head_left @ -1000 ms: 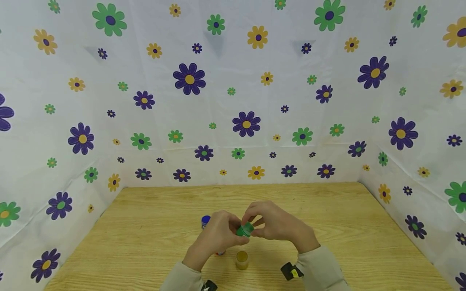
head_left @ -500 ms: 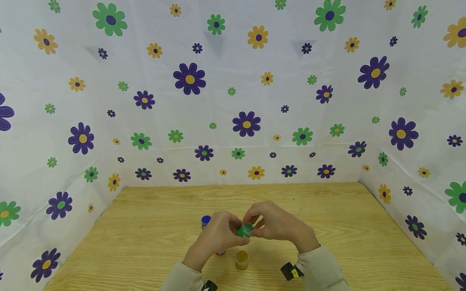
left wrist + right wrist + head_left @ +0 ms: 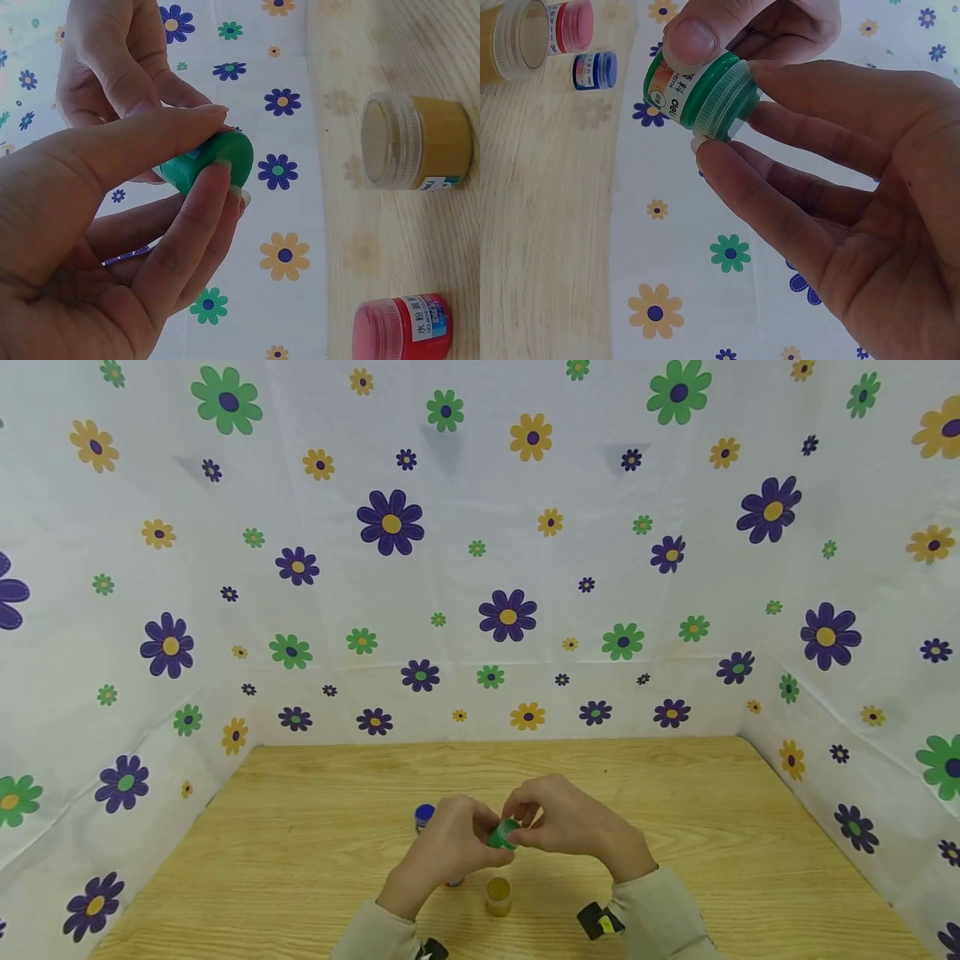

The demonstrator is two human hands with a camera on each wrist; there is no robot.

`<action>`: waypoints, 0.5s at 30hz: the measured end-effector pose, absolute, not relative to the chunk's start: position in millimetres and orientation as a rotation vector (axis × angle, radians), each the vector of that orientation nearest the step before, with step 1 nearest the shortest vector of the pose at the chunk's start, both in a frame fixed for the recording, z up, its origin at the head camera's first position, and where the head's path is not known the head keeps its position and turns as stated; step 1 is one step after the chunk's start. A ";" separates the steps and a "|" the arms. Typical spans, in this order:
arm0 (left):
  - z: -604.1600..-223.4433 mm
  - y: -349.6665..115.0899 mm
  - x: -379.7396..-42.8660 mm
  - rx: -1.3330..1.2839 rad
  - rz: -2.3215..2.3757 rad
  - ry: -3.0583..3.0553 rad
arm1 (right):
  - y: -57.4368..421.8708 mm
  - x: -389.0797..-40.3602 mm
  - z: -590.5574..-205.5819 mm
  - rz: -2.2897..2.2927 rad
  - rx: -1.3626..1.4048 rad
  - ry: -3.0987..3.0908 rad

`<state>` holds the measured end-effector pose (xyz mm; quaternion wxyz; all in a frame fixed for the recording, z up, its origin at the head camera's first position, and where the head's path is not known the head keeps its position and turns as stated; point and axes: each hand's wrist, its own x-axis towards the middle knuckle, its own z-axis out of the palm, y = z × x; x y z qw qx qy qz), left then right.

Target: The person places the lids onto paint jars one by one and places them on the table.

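A small green paint jar (image 3: 676,88) with a clear ridged lid (image 3: 724,97) is held above the table, tilted on its side in the right wrist view. My left hand (image 3: 452,837) grips the jar's body, thumb on one side and fingers round the other. From the right, my right hand (image 3: 573,820) pinches the lid between thumb and fingertips. The lid still sits on the jar's mouth. In the left wrist view, the fingers cover much of the green jar (image 3: 232,156), and its bottom faces that camera.
A yellow paint jar (image 3: 498,897) stands on the wooden table (image 3: 675,827) below the hands. A red jar (image 3: 426,328) is mostly hidden by the left hand in the head view. Farther back is a blue jar (image 3: 423,815). Flowered cloth (image 3: 457,585) surrounds the table on three sides.
My right fingers have shifted slightly round the lid, with the thumb now farther over it. The left hand keeps its grip on the green jar in nearly the same place.
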<state>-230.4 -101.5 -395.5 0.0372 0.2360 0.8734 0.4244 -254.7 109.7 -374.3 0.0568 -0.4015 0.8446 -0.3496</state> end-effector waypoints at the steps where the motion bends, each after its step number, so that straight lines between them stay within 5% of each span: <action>1: -395.4 -101.5 -230.3 0.727 1.303 2.681 | 109.7 -254.7 -374.3 -1.060 -1.215 2.564; 15: -394.0 -101.5 -230.1 0.709 1.287 2.690 | 110.0 -255.0 -374.1 -1.028 -1.206 2.582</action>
